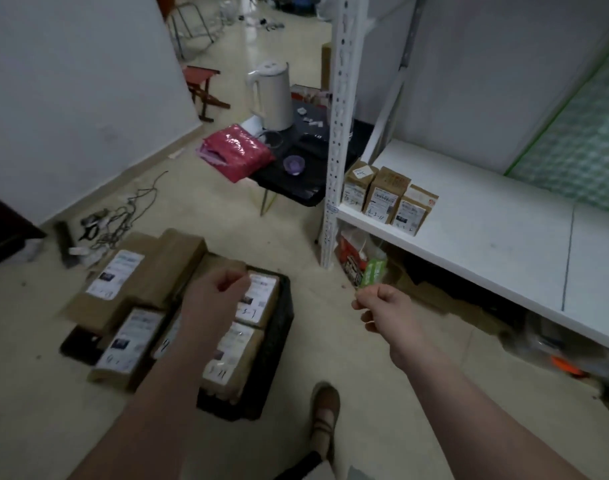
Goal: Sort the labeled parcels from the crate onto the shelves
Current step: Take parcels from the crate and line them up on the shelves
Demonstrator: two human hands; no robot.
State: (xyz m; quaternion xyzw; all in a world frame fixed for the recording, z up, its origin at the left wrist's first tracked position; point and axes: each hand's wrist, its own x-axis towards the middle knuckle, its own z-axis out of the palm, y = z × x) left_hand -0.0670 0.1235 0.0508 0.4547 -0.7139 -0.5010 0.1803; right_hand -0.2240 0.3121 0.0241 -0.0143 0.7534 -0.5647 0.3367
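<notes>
Left hand (216,293) clenched, empty, over crate (283,329); right hand (386,310) curled, grasp unclear. Parcels (258,301) look light, stiff cardboard; grip long sides.

Arms outstretched; left hand (215,299) fisted; right hand (386,311) fingers (368,320) curled, hold unclear.

A black crate (279,341) stands on the floor (36,410) and holds brown labeled parcels (258,299), with further boxes (123,282) lying on the floor against its left side. The left hand (213,299) hovers over the crate with fingers curled and nothing in them; the right hand (382,310), also curled, sits just below a green packet (374,271), and contact between them cannot be determined. Three upright parcels (386,195) stand side by side at the front left corner of the white shelf (486,237).
</notes>
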